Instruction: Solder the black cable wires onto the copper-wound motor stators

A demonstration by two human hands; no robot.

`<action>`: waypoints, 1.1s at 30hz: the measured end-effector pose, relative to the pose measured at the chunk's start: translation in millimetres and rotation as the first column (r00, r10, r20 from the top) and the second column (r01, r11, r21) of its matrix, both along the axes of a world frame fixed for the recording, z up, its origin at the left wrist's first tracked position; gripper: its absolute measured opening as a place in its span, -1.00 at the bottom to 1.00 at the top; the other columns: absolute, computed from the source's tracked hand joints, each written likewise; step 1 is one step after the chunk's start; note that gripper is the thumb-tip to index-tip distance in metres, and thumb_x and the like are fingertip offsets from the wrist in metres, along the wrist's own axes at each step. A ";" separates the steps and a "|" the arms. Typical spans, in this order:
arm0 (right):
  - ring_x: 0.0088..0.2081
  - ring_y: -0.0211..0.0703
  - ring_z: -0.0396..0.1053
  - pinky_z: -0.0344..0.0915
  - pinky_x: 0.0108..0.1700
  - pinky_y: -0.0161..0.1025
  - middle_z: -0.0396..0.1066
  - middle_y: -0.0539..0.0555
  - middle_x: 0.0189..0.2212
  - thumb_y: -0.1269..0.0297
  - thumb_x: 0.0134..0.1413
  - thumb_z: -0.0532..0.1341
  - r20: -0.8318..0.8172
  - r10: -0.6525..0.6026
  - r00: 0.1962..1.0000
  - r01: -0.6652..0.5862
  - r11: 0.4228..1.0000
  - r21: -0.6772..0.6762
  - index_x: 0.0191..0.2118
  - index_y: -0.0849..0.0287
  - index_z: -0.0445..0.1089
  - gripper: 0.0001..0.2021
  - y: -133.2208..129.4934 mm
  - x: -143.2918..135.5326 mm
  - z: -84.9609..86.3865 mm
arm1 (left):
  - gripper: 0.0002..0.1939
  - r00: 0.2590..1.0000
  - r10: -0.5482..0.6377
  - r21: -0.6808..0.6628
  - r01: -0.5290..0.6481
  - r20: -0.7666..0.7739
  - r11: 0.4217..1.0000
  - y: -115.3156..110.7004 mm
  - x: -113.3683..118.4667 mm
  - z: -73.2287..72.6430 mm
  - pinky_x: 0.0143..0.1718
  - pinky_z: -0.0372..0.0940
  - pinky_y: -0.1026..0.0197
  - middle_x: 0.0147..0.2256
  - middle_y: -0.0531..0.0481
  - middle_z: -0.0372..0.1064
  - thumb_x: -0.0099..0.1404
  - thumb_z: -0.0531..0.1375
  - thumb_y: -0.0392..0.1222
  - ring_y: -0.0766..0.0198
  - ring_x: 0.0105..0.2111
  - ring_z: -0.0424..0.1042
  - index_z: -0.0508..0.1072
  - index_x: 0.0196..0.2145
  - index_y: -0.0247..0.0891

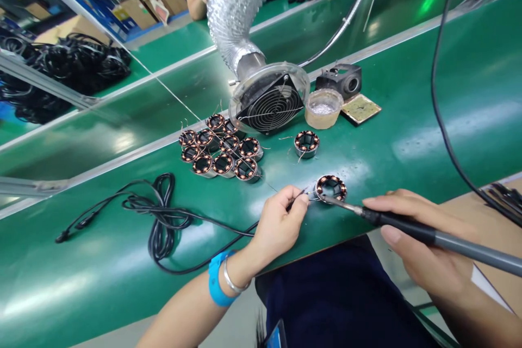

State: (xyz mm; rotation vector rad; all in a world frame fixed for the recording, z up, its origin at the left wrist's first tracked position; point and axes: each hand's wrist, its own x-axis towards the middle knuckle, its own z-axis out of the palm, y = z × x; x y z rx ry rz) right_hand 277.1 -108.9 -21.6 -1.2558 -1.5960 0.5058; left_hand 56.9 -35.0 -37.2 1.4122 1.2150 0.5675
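My left hand pinches the end of a black cable beside a ring-shaped copper-wound coil near the table's front edge. Thin wires run between the fingertips and the coil's left side. In my right hand is a soldering iron, its tip at the coil's lower left rim. One more coil stands just behind, with loose wire ends. Several similar coils are grouped to the left. The cable lies looped on the green table.
A fume fan on a silver duct hangs over the table. Behind the coils are a round tub, a square sponge tray and a black holder. A person's arm shows across the table.
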 end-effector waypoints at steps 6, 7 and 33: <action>-0.38 -0.15 0.41 0.27 -0.43 -0.23 0.45 0.04 -0.37 0.38 0.20 0.21 0.019 0.010 1.000 -0.010 1.000 -0.006 -0.07 0.10 0.49 -0.79 3.4 -3.7 -2.1 | -0.70 1.000 -0.002 0.027 0.003 -0.019 1.000 0.2 1.0 1.9 -0.45 0.01 0.25 -0.59 0.17 0.07 0.37 0.08 -0.02 0.35 -0.53 0.08 0.27 -0.47 -0.21; -0.39 -0.16 0.40 0.27 -0.43 -0.23 0.44 0.03 -0.38 0.38 0.20 0.21 0.017 0.009 1.000 -0.009 1.000 -0.006 -0.07 0.10 0.49 -0.79 3.7 -4.0 -1.8 | -0.69 1.000 -0.003 0.028 0.003 -0.018 1.000 0.1 1.0 1.8 -0.46 0.01 0.25 -0.58 0.17 0.07 0.38 0.08 -0.02 0.35 -0.53 0.08 0.26 -0.47 -0.21; -0.43 -0.11 0.42 0.28 -0.53 -0.20 0.44 0.04 -0.41 0.43 0.15 0.20 0.066 -0.018 0.998 0.013 0.997 0.072 -0.05 0.05 0.46 -0.73 -0.9 -11.8 11.0 | -0.69 1.000 -0.030 0.005 0.030 0.004 1.000 -0.8 0.2 1.9 -0.48 0.00 0.28 -0.59 0.17 0.06 0.38 0.11 -0.02 0.37 -0.55 0.06 0.26 -0.47 -0.22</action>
